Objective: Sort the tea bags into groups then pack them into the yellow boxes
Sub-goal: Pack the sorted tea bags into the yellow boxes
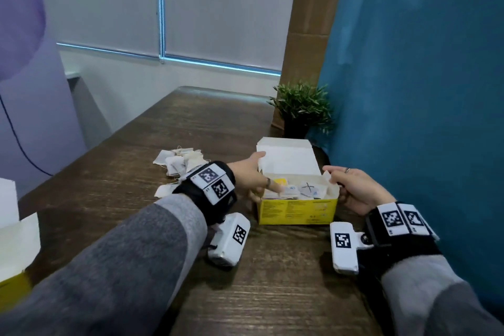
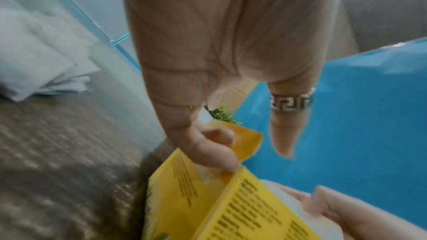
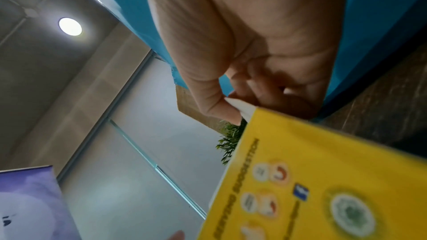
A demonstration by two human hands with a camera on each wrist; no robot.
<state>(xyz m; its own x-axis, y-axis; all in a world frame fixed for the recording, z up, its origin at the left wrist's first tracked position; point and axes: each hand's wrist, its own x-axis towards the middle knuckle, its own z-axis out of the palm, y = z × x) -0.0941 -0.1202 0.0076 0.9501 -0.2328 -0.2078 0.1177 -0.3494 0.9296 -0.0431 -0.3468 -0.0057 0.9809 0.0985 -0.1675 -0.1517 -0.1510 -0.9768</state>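
A yellow box (image 1: 297, 211) stands open in the middle of the wooden table, its white lid (image 1: 286, 158) tipped back. Several tea bags (image 1: 301, 189) lie packed inside. My left hand (image 1: 261, 181) is at the box's left end; in the left wrist view its thumb and a finger pinch the yellow side flap (image 2: 246, 142). My right hand (image 1: 334, 180) is at the right end, where thumb and fingers pinch the white edge of the other side flap (image 3: 241, 107). A loose pile of tea bags (image 1: 180, 162) lies on the table left of the box.
A second yellow box (image 1: 13, 259) with its white lid up sits at the near left edge. A small potted plant (image 1: 301, 109) stands behind the open box. A blue partition (image 1: 422, 90) runs close along the table's right side.
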